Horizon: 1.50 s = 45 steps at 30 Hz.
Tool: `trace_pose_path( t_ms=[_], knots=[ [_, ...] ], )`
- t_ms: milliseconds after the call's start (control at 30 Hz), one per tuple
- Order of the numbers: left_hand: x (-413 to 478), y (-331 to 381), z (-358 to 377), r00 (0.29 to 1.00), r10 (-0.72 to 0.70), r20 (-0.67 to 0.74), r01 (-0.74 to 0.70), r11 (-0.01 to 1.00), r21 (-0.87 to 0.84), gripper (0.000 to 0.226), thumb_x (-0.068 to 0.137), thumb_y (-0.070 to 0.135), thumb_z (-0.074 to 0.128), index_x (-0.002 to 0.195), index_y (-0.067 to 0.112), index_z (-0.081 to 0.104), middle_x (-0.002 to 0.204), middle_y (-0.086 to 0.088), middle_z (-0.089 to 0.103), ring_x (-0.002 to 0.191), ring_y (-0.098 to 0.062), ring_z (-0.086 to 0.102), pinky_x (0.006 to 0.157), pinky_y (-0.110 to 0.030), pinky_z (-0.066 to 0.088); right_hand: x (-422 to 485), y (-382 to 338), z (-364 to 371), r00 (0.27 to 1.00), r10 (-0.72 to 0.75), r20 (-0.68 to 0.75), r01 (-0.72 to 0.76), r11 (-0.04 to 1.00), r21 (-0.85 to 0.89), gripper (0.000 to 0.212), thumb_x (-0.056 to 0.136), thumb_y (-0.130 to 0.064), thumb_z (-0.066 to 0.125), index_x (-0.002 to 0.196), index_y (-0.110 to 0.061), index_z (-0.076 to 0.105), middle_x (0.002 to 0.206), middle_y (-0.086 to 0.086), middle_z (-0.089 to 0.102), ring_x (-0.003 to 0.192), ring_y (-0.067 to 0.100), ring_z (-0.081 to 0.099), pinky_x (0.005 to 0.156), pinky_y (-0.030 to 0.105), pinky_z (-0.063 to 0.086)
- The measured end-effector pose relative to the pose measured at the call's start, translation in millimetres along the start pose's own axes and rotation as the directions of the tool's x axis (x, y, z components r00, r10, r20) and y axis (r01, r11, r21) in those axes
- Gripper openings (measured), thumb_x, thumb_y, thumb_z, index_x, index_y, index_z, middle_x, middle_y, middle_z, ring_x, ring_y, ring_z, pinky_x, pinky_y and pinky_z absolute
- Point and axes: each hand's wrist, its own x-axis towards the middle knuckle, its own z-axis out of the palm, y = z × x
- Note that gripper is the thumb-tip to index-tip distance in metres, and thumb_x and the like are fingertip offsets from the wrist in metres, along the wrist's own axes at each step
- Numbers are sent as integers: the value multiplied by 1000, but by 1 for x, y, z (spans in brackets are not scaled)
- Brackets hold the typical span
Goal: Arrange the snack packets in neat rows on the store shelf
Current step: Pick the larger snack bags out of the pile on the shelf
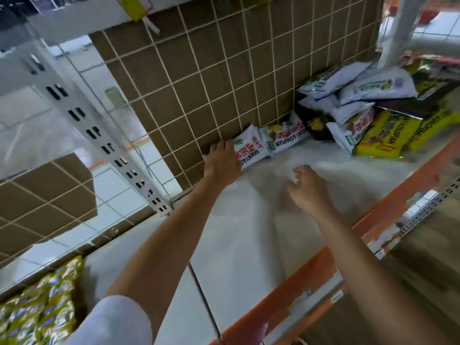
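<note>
A white snack packet point(251, 151) with red print stands against the wire grid back of the white shelf point(249, 232). My left hand point(221, 163) rests flat on its left side, fingers on the packet. A second white packet point(283, 138) stands right beside it. My right hand point(308, 188) hovers over the bare shelf surface, fingers curled and blurred; whether it holds anything I cannot tell. A loose heap of white packets point(358, 90) and yellow packets point(388, 135) lies at the shelf's far right.
The shelf has an orange front rail point(311, 277). A brown cardboard box sits behind the wire grid point(224, 70). A white slotted upright point(104, 145) stands at the left. Yellow-green packets point(42, 307) fill the neighbouring shelf at lower left.
</note>
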Motion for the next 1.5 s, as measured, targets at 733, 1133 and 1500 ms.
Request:
trace_pose_path(
  t_ms=[733,1133,1500],
  knots=[
    [-36,-10,-21,964,-265,-10,247,912,-327,44,75,36,78,111,15,64,103,-1,67,92,-21,65,69,-30,53,171,-10,41,887,388,250,-411,415,812,58,62,-24,84,111,-18,54,118,4,64,100,24,63,86,40,54],
    [-140,-57,-23,858,-509,66,111,58,-992,23,79,17,68,99,8,62,91,-8,73,86,-26,71,79,-46,58,7,-55,81,972,-35,231,-180,517,837,15,79,-7,69,86,-9,55,85,10,67,70,19,66,62,29,51],
    [-202,-136,-44,620,-782,69,87,-19,-996,12,90,20,64,79,16,65,73,-2,74,69,-20,72,67,-37,59,-61,-75,110,791,-390,472,-222,537,814,39,57,2,58,90,-16,65,85,2,73,81,19,68,67,31,55]
  ],
)
